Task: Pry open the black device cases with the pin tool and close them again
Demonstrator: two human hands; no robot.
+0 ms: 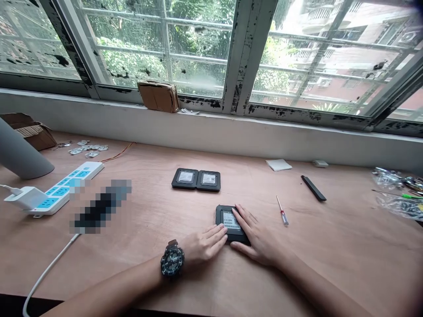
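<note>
A flat black drive case with a white-labelled drive in it lies on the table in front of me. My left hand, with a dark watch on the wrist, reaches the case's left front corner with its fingers out straight and side by side. Over the right side of the case lies my right hand, fingers stretched out and the thumb spread along the front edge. Its fingers hide part of that side. Farther back, a pair of similar black cases with white labels sit side by side.
To the right are a small screwdriver, a black strip, white paper and plastic bags. On the left stand a white power strip with a plugged-in charger, a cable and a grey post.
</note>
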